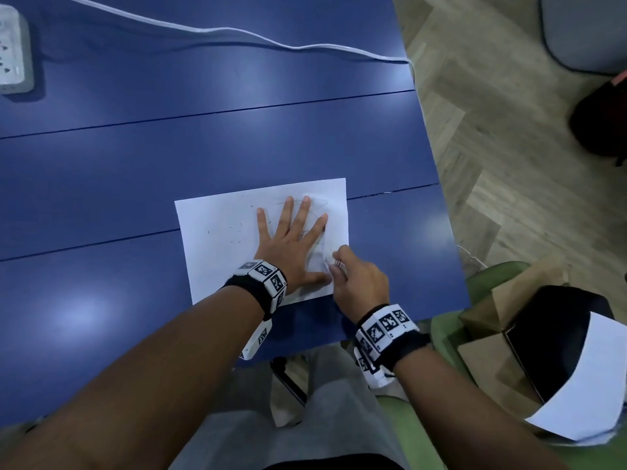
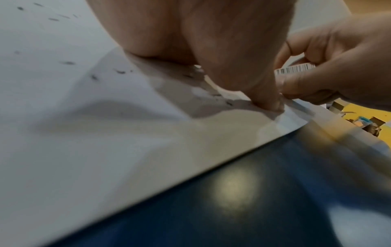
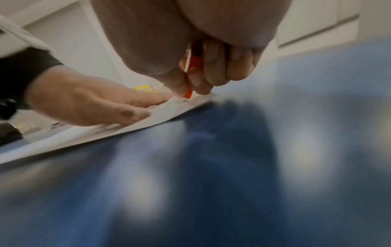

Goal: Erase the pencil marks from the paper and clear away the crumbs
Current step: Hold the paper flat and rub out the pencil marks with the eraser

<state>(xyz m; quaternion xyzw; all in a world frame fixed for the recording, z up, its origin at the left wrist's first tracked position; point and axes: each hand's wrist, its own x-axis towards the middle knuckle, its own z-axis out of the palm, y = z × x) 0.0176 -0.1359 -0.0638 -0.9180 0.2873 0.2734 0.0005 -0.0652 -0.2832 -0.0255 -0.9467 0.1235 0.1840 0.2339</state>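
Observation:
A white sheet of paper (image 1: 217, 252) lies on the blue table (image 1: 169, 147), near its front right corner. Faint pencil lines (image 1: 315, 205) and several dark eraser crumbs (image 1: 237, 232) show on it. My left hand (image 1: 288, 239) presses flat on the sheet, fingers spread and straight. My right hand (image 1: 353, 279) pinches an eraser (image 1: 339, 264) in a barcoded, orange-sided sleeve (image 3: 191, 78), its tip down on the paper beside my left thumb (image 2: 268, 93). Crumbs (image 2: 120, 71) lie scattered in the left wrist view.
A white power strip (image 1: 13, 52) sits at the far left, and its white cable (image 1: 237, 32) runs across the back of the table. To the right stand a green chair (image 1: 488, 279) and a brown cardboard box (image 1: 502, 337) holding a loose white sheet (image 1: 583, 385).

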